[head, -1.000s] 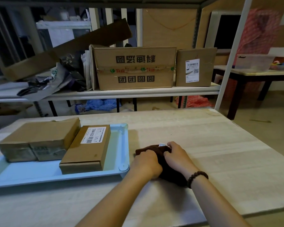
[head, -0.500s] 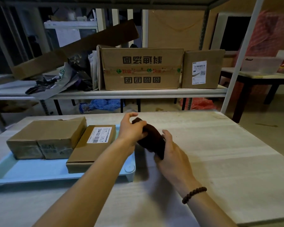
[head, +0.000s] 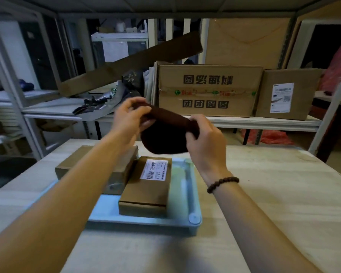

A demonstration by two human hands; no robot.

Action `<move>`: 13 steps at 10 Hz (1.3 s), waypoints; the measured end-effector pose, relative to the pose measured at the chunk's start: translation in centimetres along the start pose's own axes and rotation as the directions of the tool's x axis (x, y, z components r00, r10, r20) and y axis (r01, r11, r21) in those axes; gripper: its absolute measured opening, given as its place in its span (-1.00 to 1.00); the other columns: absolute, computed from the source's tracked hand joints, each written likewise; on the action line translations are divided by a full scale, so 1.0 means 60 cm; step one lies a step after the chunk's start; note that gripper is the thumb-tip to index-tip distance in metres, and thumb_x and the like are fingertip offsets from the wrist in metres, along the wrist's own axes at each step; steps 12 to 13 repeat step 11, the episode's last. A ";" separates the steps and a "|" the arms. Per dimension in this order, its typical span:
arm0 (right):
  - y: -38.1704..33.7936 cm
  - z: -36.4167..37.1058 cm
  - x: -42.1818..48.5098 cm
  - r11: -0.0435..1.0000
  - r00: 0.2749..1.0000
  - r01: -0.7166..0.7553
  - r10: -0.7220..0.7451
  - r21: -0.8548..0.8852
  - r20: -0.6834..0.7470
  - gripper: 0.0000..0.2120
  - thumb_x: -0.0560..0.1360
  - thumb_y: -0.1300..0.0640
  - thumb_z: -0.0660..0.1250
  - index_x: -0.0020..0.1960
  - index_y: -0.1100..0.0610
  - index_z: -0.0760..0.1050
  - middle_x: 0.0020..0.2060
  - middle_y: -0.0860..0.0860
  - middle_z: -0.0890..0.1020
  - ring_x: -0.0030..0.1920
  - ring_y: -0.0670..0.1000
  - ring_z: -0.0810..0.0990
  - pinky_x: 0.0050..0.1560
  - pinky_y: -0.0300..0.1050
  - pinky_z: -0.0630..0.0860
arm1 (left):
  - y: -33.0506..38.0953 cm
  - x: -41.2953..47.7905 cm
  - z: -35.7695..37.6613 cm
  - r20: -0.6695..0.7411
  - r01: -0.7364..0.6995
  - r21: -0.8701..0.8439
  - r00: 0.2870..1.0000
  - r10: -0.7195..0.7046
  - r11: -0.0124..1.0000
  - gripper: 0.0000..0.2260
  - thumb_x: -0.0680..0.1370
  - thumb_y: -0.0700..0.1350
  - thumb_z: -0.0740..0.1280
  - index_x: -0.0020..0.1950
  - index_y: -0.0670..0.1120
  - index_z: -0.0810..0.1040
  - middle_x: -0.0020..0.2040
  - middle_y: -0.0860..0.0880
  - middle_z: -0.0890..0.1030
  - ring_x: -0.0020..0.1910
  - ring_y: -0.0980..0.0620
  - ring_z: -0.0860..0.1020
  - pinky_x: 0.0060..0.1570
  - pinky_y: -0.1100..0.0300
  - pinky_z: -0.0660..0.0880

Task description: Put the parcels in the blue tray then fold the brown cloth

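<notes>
The dark brown cloth (head: 163,133) hangs in the air above the table, bunched and sagging between my hands. My left hand (head: 129,119) pinches its upper left end, and my right hand (head: 204,138) grips its right end. Below them the blue tray (head: 187,201) lies on the wooden table. A small labelled parcel (head: 146,188) rests in the tray. A bigger brown parcel (head: 118,174) sits to its left, mostly hidden by my left forearm.
A metal shelf (head: 264,123) runs behind the table with a large printed cardboard box (head: 207,91) and a smaller labelled box (head: 287,93). Crumpled bags and a cardboard strip lie at its left. Bare wooden tabletop (head: 283,194) extends right of the tray.
Both hands lifted the brown cloth off the table, up and away from me, and pulled it apart between them. The view shifted so the tray sits under my hands.
</notes>
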State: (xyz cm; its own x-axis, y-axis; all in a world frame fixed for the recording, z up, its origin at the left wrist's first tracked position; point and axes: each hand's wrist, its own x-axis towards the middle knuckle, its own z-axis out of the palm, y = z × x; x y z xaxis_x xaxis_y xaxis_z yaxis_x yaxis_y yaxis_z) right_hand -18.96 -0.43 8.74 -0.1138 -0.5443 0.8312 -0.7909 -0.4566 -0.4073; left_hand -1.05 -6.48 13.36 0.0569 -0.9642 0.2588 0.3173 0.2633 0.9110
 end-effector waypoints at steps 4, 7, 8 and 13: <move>0.042 0.087 -0.148 0.988 0.656 -0.065 -0.064 0.140 0.752 -0.61 0.51 -0.12 0.29 0.31 -0.09 0.58 0.38 -0.17 0.55 0.44 -0.26 0.35 0.53 -0.17 0.10 | -0.066 -0.065 -0.210 0.132 -0.051 0.890 0.980 -0.148 0.452 -0.82 0.53 -0.15 0.46 -0.02 0.12 0.56 -0.10 -0.03 0.62 -0.37 0.11 0.66 -0.49 0.33 0.53; 0.050 0.059 -0.125 0.994 0.690 -0.078 -0.002 0.077 0.724 -0.65 0.54 0.06 0.29 0.30 -0.08 0.62 0.35 -0.18 0.58 0.41 -0.18 0.43 0.50 -0.06 0.32 | -0.068 -0.084 -0.190 0.182 -0.072 0.930 0.942 -0.283 0.359 -0.91 0.52 -0.03 0.45 -0.05 0.10 0.56 -0.07 -0.04 0.64 -0.26 0.05 0.67 -0.28 0.18 0.62; 0.046 0.050 -0.140 0.978 0.591 -0.191 0.043 0.087 0.805 -0.45 0.40 -0.21 0.18 0.33 -0.13 0.59 0.40 -0.21 0.53 0.42 -0.28 0.34 0.47 -0.16 0.24 | -0.071 -0.097 -0.188 0.167 -0.153 0.984 0.972 -0.163 0.096 -0.90 0.51 0.08 0.43 -0.05 0.16 0.53 0.20 -0.01 0.48 0.20 -0.07 0.46 0.18 0.02 0.47; 0.053 0.018 -0.176 0.961 0.757 -0.246 0.111 0.123 0.644 -0.66 0.59 -0.06 0.27 0.36 -0.21 0.48 0.25 -0.33 0.53 0.20 -0.33 0.43 0.16 -0.41 0.32 | -0.119 -0.203 -0.024 0.395 -0.453 0.867 0.879 0.267 0.206 -0.71 0.57 0.01 0.32 0.28 0.04 0.50 0.22 0.05 0.49 0.14 0.14 0.33 0.13 0.19 0.34</move>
